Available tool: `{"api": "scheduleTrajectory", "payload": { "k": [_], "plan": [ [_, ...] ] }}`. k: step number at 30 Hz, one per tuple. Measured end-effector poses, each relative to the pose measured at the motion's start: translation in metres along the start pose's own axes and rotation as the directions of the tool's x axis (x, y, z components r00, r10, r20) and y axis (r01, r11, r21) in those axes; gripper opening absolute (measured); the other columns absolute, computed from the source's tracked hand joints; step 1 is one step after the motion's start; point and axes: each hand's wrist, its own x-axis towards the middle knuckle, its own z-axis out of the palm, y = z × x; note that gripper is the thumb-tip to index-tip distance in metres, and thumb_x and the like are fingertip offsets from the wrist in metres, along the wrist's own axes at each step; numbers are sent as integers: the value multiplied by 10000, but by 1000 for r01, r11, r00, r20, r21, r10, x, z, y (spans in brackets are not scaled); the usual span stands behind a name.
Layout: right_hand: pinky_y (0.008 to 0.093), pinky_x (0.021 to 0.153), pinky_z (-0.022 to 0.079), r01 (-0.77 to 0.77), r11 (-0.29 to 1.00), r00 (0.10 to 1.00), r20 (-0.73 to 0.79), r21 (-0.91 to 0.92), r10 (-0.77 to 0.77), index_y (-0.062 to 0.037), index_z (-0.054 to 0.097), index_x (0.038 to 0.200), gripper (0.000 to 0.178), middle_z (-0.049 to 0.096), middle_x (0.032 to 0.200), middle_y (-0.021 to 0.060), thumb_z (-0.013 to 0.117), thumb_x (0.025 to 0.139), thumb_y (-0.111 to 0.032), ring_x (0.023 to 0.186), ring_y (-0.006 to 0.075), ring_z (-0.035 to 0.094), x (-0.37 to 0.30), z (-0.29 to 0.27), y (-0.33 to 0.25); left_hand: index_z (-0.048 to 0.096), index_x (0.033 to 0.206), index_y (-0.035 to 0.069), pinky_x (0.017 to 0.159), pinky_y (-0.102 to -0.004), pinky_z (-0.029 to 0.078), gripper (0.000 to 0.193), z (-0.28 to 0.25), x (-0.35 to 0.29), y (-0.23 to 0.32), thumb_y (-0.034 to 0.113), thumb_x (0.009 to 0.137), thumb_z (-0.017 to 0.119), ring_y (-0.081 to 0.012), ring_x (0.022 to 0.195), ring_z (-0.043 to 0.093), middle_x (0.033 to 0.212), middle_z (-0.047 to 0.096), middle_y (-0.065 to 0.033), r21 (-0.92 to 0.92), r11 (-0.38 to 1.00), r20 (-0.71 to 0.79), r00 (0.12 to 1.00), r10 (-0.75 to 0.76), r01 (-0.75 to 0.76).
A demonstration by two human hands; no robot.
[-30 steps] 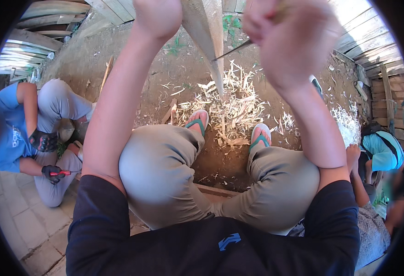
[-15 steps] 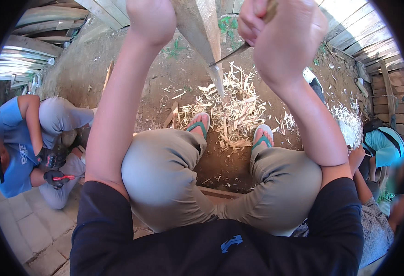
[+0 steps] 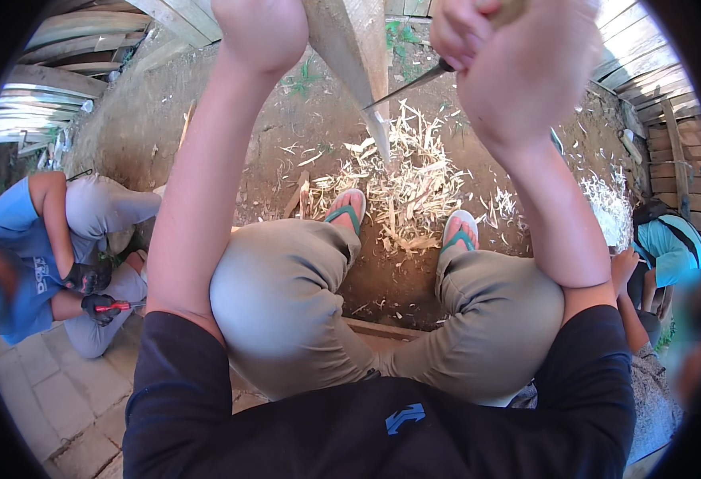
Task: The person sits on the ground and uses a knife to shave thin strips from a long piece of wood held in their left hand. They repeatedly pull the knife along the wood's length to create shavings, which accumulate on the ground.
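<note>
A long pale piece of wood (image 3: 354,48) reaches down from the top edge and tapers to a point above the ground. My right hand (image 3: 518,68), slightly blurred, is closed round the handle of a knife (image 3: 414,84). Its thin dark blade slants down to the left, and the tip meets the wood close to the tapered end. My left hand (image 3: 261,32) is at the top edge, just left of the wood. Its fingers are hidden, so whether it grips the wood does not show.
Wood shavings (image 3: 414,184) lie heaped on the dirt beyond my sandalled feet. At left, a person (image 3: 35,255) in dark gloves holds a red-handled tool (image 3: 113,306). Other people (image 3: 669,251) sit close at right. Plank fences (image 3: 637,48) stand behind.
My right hand has shifted a little to the right with the knife, whose tip stays at the wood. The wood has moved slightly upward. The person at left has shifted their head and tool.
</note>
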Motion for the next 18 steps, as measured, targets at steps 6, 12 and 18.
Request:
{"api": "scheduleTrajectory", "payload": {
  "k": [6,12,18],
  "plan": [
    [240,405,295,347,848,932,45,-400,-360,-55,501,739,422,464,600,20,513,1075,-309,444,80,408,-3,15,15,627,1152,-47,682,-323,604,783,-4,-2,4,605,1089,198,-223,746,719,924,718,-176,-42,999,-12,999,-33,33],
    [240,419,295,279,874,947,-35,-399,-319,-57,497,677,437,473,600,22,540,1062,-258,456,85,408,-11,26,11,640,1134,-34,678,-314,608,775,-6,0,0,605,1089,203,-225,735,720,910,721,-176,-79,993,45,995,94,-91],
    [238,480,309,439,727,896,195,-528,-399,-39,494,656,487,487,612,18,484,1088,-264,527,67,422,-8,22,25,645,1130,-37,660,-304,609,760,-11,-2,5,588,1095,216,-221,727,723,877,726,-174,-27,996,30,996,83,-82]
  ]
}}
